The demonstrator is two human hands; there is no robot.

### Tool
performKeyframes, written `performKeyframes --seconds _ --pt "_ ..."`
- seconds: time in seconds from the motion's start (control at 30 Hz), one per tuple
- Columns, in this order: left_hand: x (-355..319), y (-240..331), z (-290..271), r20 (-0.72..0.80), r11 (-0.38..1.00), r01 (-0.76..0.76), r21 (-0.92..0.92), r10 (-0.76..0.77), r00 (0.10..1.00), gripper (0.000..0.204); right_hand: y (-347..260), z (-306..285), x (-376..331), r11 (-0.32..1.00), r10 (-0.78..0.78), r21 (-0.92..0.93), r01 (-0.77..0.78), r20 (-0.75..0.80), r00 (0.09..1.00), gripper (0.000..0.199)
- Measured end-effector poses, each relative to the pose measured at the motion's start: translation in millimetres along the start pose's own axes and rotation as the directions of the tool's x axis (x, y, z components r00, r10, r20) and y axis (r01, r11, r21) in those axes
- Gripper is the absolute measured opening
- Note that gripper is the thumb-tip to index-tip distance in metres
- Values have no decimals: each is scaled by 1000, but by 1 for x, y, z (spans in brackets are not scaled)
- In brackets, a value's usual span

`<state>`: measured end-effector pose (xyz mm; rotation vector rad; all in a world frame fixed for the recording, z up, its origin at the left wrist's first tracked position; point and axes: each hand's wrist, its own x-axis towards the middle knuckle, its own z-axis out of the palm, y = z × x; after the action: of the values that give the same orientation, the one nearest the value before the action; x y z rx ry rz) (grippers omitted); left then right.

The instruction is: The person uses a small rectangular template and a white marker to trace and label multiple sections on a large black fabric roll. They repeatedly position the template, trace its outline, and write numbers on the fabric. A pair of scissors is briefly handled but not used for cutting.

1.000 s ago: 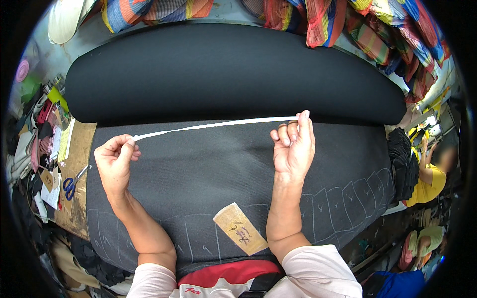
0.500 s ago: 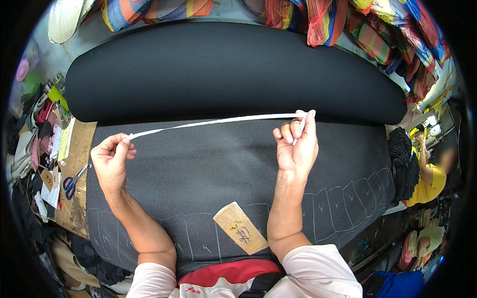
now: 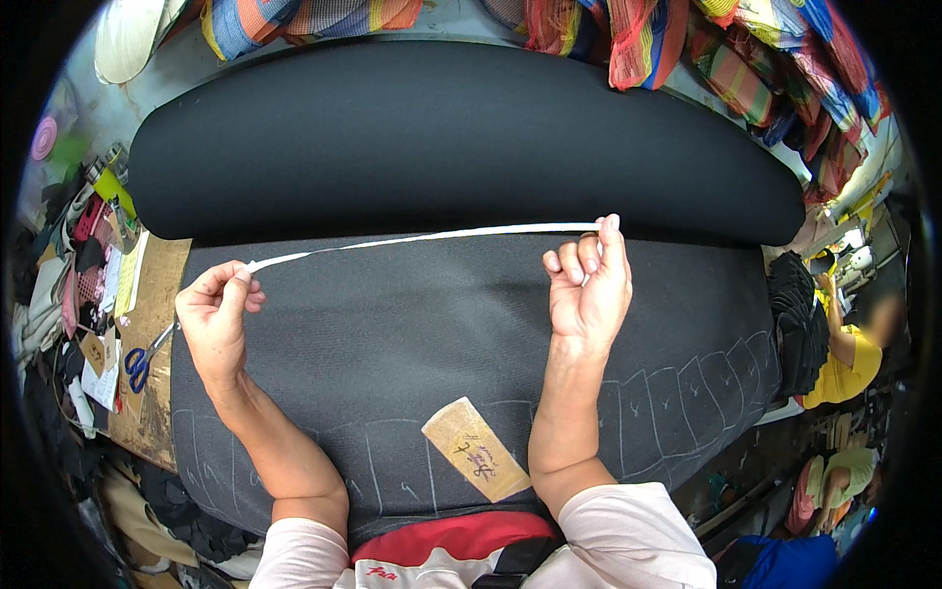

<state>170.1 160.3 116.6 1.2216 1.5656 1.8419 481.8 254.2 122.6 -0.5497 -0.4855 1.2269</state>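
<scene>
A narrow white tape [image 3: 442, 236] stretches between my two hands above dark grey fabric [image 3: 392, 344]. My left hand [image 3: 216, 314] pinches one end between thumb and fingers, lower than the other end. On the right, my right hand [image 3: 591, 294] grips the tape at its raised fingertips, palm turned up, the other fingers curled. Part of the tape in the right palm is hidden. Near my body lies a tan card pattern piece [image 3: 476, 450] with handwriting on it, touching neither hand. Chalk outlines run along the fabric's near part.
A thick black fabric roll [image 3: 461, 137] lies across the far side. Blue-handled scissors [image 3: 139, 365] rest on the wooden table edge [image 3: 147, 427] at left, by papers and scraps. Stacked black pieces [image 3: 797, 324] sit at right, near a person in yellow [image 3: 849, 365]. Striped bags [image 3: 726, 69] hang beyond.
My left hand has shifted slightly left and up, and my right hand slightly right. The tape stays stretched between them.
</scene>
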Motion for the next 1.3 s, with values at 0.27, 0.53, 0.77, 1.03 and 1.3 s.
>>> performKeyframes --seconds 0.27,0.53,0.77,1.03,1.3 --pt "1 -1 -3 -10 1000 -9 -6 9 1000 10 -1 2 -1 1000 1 13 0 -53 999 29" --pt "2 -4 -6 -49 999 -16 -41 14 999 10 -1 3 -1 1000 11 3 -11 -61 998 31" --pt "3 -7 -9 -94 996 -21 -89 13 996 11 -1 0 2 998 49 37 -47 -42 998 26" --pt "4 -8 -11 -102 995 -17 -97 7 995 11 0 1 1 998 43 46 -41 -32 999 28" --pt "10 -15 -27 -204 993 -20 -117 -4 979 13 -7 -5 7 998 21 60 -16 -79 997 30"
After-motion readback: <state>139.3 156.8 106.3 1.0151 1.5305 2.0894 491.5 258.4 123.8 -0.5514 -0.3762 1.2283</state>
